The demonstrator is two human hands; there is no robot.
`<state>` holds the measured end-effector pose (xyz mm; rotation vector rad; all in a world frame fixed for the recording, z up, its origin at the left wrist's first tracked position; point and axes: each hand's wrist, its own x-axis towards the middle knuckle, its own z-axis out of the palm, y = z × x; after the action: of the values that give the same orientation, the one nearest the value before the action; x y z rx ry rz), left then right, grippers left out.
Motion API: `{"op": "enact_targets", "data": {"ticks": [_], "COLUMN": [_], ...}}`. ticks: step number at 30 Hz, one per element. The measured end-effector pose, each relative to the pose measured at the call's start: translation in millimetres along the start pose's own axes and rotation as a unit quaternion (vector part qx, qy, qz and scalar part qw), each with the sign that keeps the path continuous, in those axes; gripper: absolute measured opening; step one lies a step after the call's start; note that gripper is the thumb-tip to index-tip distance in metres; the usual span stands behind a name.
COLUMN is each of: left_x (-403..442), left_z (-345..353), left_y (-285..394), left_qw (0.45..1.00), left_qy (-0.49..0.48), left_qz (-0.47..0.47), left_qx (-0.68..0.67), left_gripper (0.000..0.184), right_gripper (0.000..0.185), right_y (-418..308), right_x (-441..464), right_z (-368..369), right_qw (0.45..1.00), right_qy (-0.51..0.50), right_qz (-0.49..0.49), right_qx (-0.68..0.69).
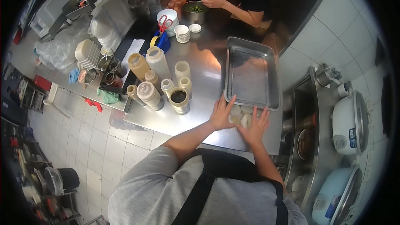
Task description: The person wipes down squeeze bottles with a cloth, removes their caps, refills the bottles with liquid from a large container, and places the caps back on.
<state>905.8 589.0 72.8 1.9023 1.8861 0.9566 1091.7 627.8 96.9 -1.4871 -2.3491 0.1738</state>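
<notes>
My left hand [222, 113] lies on the steel table at the front edge of a metal tray [273, 77], its fingers apart. Close by on the right, my right hand [255, 126] also has its fingers spread, with the tips pointing toward the tray. Between and under both hands sits a loose group of small, whitish round pieces [246, 120], possibly bottle lids; their exact kind is unclear. My hands cup around this group from both sides and partly hide it. Inside the tray nothing distinct shows except a wet-looking, shiny bottom.
Left of my hands stand several squeeze bottles [157, 63] and an open container of dark liquid [179, 96]. Farther back are white bowls [167, 16], red scissors [165, 23] and a pot of green fruit [195, 11], where another person's hands [212, 0] work. Rice cookers [350, 123] line the right.
</notes>
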Motion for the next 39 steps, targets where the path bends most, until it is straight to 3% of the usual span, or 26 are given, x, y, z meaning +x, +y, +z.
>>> {"op": "enact_targets", "data": {"ticks": [4, 7, 10, 19, 23, 39], "left_x": [-0.5, -18.5, -22.1, -27.2, -42.2, -80.2], "left_z": [2.2, 4.0, 5.1, 2.9, 9.4, -8.0], "left_y": [2.2, 4.9, 8.9, 8.8, -0.5, 0.6], "left_qw": [1.000, 0.997, 0.997, 0.998, 0.991, 0.993], "left_qy": [0.014, 0.063, 0.026, 0.043, 0.116, 0.094], "left_qz": [-0.017, -0.011, -0.013, -0.019, -0.007, 0.043], "left_qx": [0.020, -0.032, -0.068, -0.042, -0.069, -0.053], "left_gripper": [0.127, 0.125, 0.123, 0.116, 0.107, 0.098], "right_gripper": [0.111, 0.109, 0.105, 0.095, 0.089, 0.089], "right_y": [3.8, 17.7, 26.8, 36.0, 39.2, 32.9], "right_x": [-1.1, -19.6, -28.2, -24.3, -27.2, -32.6], "right_z": [6.0, 15.2, 22.7, 29.8, 33.9, 29.7], "right_qw": [0.999, 0.980, 0.969, 0.962, 0.961, 0.956], "right_qy": [0.036, 0.100, 0.094, 0.120, 0.148, 0.172], "right_qz": [-0.014, -0.064, -0.030, -0.058, -0.033, 0.000], "right_qx": [0.024, 0.160, 0.227, 0.238, 0.231, 0.239]}}
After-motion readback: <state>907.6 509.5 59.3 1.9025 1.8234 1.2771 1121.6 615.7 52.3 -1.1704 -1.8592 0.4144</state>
